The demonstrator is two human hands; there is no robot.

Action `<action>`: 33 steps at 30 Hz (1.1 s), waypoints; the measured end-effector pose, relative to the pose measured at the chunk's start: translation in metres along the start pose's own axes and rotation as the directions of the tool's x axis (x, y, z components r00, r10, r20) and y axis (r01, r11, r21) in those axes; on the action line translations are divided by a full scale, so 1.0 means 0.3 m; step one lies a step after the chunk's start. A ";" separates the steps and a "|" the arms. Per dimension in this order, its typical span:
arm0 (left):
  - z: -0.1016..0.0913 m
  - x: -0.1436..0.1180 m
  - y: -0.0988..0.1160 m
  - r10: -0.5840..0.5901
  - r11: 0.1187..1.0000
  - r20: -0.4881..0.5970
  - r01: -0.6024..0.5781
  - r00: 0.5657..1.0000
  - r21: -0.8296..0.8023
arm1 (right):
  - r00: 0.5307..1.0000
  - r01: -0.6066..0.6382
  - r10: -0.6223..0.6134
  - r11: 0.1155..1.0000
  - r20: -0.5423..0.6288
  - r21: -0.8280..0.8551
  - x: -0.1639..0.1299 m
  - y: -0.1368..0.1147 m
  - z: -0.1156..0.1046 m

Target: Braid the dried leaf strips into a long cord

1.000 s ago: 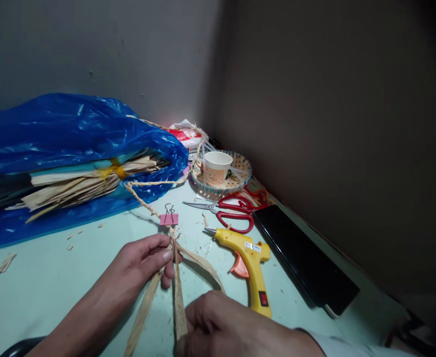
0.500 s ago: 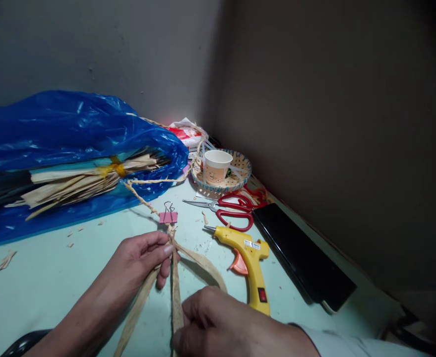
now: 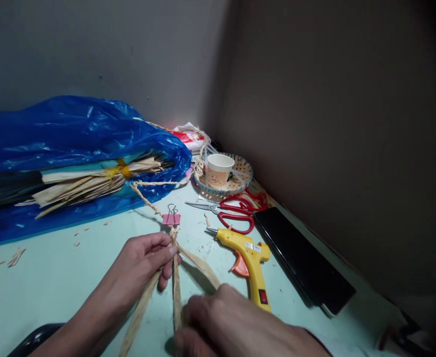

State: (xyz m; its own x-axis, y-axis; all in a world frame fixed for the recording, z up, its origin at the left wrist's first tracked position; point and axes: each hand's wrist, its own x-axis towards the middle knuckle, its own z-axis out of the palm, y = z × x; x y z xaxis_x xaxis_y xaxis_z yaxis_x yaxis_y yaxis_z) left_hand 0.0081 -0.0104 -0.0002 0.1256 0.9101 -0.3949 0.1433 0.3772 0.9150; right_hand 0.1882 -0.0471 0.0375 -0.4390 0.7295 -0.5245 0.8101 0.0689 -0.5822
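Observation:
My left hand [image 3: 143,258] pinches the tan straw strips [image 3: 175,287] just below a pink binder clip [image 3: 171,218] that clamps a braided straw cord [image 3: 147,201]. Three flat strips fan out toward me from that pinch. My right hand [image 3: 232,325] sits low at the bottom edge and grips the middle and right strips, slightly blurred. The braided cord runs from the clip back over the table toward the woven basket [image 3: 242,184].
A yellow glue gun [image 3: 249,263] lies right of my hands, red scissors [image 3: 232,210] behind it, a black flat device [image 3: 299,260] along the wall. A paper cup [image 3: 219,169] stands in the basket. A blue plastic bag [image 3: 65,144] holding bundled straw [image 3: 80,183] fills the left.
My right hand has shifted a little to the right and up along the strips, with motion blur. The left hand keeps its pinch below the clip. The view moved slightly.

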 end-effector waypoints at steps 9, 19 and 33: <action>-0.006 -0.005 0.005 0.021 0.999 0.022 -0.020 1.000 -0.045 | 0.901 0.221 -0.290 0.947 -0.324 -0.234 0.067 0.064 -0.073; -0.001 0.003 -0.020 0.040 0.994 -0.036 -0.043 0.999 -0.102 | 0.903 0.312 -0.292 0.950 -0.316 0.012 0.081 -0.058 0.002; -0.032 0.003 0.002 -0.037 0.973 0.107 0.060 0.994 -0.224 | 0.881 0.311 -0.458 0.746 -0.116 -0.589 0.137 -0.074 0.109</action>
State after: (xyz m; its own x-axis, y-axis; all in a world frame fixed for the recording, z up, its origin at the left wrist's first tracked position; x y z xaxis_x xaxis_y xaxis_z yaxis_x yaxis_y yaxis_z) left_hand -0.0010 -0.0076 0.0008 0.2241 0.8721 -0.4350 -0.0725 0.4601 0.8849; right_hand 0.1395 -0.0410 0.0085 -0.7132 0.6900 -0.1237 0.6969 0.6788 -0.2316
